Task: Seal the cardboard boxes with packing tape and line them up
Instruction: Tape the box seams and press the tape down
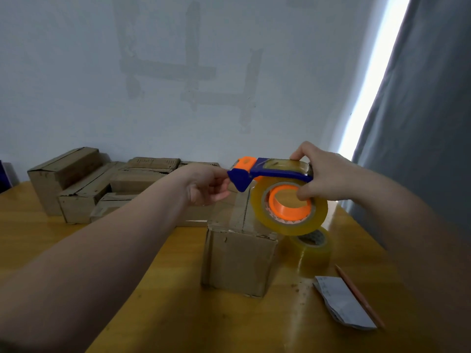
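Yellow table (280, 327), pale wall (76, 72). Right hand (328, 174) clamps tape dispenser (277, 171) through its core; left hand (206, 186) pinches tape strip (237, 207) over the cardboard box (239, 261) at centre. Box: probably light, crushable; hold by side walls. Strip clingy.

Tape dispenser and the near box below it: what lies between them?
Head view: a clear tape strip stretches from the tape dispenser to the near box.

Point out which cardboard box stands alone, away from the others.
The box right below the tape dispenser, near the middle of the table. The other boxes sit bunched together along the wall.
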Tool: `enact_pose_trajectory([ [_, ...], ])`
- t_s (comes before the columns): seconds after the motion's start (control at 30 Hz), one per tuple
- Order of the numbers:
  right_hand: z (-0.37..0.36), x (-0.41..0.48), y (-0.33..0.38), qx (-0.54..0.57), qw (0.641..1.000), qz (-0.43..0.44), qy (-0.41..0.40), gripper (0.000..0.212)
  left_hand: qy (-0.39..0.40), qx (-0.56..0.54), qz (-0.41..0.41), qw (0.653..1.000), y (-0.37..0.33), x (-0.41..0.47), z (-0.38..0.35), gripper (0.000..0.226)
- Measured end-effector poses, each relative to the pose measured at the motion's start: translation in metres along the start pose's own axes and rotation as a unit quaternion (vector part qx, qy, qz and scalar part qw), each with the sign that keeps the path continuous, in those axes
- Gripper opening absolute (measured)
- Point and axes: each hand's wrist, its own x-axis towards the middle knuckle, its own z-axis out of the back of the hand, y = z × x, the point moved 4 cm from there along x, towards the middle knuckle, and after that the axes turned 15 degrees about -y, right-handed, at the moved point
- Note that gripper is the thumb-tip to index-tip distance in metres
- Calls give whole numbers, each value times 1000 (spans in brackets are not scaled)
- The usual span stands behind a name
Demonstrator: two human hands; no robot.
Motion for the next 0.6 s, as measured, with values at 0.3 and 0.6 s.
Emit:
enact_pose_trajectory([
  [0.3,-6,-7,12,39,998,47,-17,73,-36,26,-77,996,-5,-13,8,13],
  [0.6,18,-37,14,32,996,67,47,67,-74,49,-68,994,13,-22,48,11],
])
